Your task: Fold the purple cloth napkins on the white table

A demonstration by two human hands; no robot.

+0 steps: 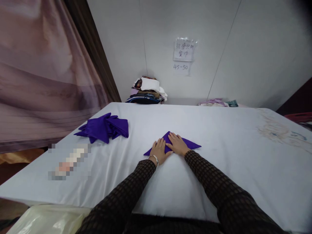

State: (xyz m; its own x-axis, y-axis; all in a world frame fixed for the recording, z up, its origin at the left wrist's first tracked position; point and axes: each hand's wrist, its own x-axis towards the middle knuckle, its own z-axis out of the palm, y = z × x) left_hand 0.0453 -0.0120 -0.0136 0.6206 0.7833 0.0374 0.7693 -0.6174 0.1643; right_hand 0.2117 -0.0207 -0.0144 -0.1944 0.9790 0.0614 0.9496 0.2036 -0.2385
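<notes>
On the far left hangs a big pink curtain point(48, 65), cut off at the top and side. Low down sits a shiny, pale plastic bag point(53, 219); the bottom edge cuts it off. Next, on the white tablecloth point(234, 130), a patch of little squares point(70, 159) hides something, and I cannot tell what. Just past it is a messy heap of purple cloths point(102, 128), too jumbled to count. Behind the table's far edge is a pile of clothes point(146, 91), its bottom hidden.

Near the middle, the left hand point(159, 151) wears a silver bracelet point(154, 159). Its fingers lie flat on a purple folded cloth point(167, 138), shaped like a triangle on the table. The right hand point(177, 143) presses there too, fingers out straight, not gripping. Together they cover much of the cloth's middle and lower edge.

Above, papers point(184, 50) with writing are stuck on the wall. Farther right, a lilac cloth point(214, 102) peeks over the table edge. Last comes a faint flower point(278, 133) on the tablecloth, then something red point(298, 117), cut off.
</notes>
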